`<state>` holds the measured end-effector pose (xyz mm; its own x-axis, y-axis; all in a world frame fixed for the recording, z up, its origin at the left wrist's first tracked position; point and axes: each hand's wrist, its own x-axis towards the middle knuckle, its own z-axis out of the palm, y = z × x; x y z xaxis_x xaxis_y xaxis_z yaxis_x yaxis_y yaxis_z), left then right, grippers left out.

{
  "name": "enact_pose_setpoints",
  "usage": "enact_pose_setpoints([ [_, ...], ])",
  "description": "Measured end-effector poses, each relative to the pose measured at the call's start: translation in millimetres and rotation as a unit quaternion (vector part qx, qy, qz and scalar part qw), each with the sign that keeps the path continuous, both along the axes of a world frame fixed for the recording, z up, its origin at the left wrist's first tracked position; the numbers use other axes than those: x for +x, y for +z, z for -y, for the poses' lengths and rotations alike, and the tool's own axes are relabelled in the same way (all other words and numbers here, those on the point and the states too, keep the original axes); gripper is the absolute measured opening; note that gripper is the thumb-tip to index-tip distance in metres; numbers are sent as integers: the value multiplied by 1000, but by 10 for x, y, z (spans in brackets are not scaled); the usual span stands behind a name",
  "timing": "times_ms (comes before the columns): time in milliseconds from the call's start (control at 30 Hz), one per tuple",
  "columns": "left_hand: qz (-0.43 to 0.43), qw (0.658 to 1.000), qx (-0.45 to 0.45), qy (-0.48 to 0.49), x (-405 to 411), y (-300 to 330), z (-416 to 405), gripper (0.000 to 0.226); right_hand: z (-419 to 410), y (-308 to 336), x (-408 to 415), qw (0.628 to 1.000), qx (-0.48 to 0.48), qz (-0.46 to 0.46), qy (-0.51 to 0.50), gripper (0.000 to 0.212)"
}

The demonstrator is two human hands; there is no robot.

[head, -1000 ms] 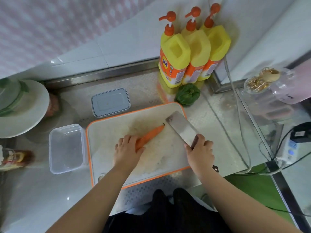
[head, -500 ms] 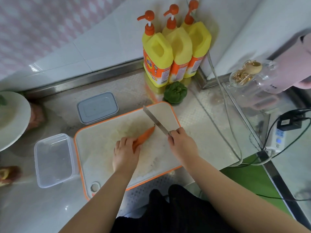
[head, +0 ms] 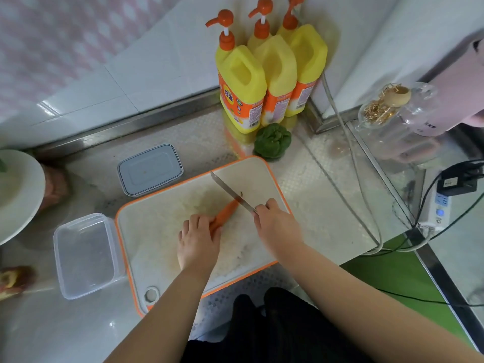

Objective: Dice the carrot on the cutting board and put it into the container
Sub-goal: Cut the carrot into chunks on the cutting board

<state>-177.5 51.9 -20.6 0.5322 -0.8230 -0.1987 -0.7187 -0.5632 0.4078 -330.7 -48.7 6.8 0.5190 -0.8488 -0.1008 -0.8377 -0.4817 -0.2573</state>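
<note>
Orange carrot [head: 225,213] on a white, orange-rimmed cutting board [head: 167,226]; clear container [head: 83,254]; yellow bottles [head: 269,74] with orange pumps; green pepper [head: 272,144]; grey lid [head: 149,169].

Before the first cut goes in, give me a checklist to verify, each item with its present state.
1. Orange carrot lies on the orange-rimmed white cutting board: ok.
2. Left hand holds the carrot's thick end: ok.
3. Right hand grips the steel cleaver: ok.
4. Blade is set across the carrot's tip, apart from the left fingers: ok.
5. Clear plastic container sits open beside the board's left edge: ok.
6. Blade touching the carrot: cannot tell.
</note>
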Motion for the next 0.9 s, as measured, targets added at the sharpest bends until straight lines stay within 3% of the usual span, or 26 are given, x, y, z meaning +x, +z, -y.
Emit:
enact_pose_setpoints([
  [100,6,1000,-1,-2,-5,-14,-4,26,-15,11,65,999,16,-36,-2,21],
  [200,10,1000,1,-7,6,-24,-5,26,9,18,137,996,51,-78,14,5],
  [300,13,1000,-9,-10,11,-39,-15,26,-1,-40,129,990,92,-104,15,18],
  [500,63,996,60,-25,33,-31,-36,37,73,-41,36,993,96,-69,-3,31],
  [700,121,987,87,-62,53,93,7,21,157,-5,-34,994,96,-32,-39,35],
  [800,91,984,102,-116,48,131,28,45,214,20,-34,992,108,-30,-55,35],
  [900,46,988,97,-111,29,166,-19,46,208,12,-32,989,132,-27,-53,35],
])
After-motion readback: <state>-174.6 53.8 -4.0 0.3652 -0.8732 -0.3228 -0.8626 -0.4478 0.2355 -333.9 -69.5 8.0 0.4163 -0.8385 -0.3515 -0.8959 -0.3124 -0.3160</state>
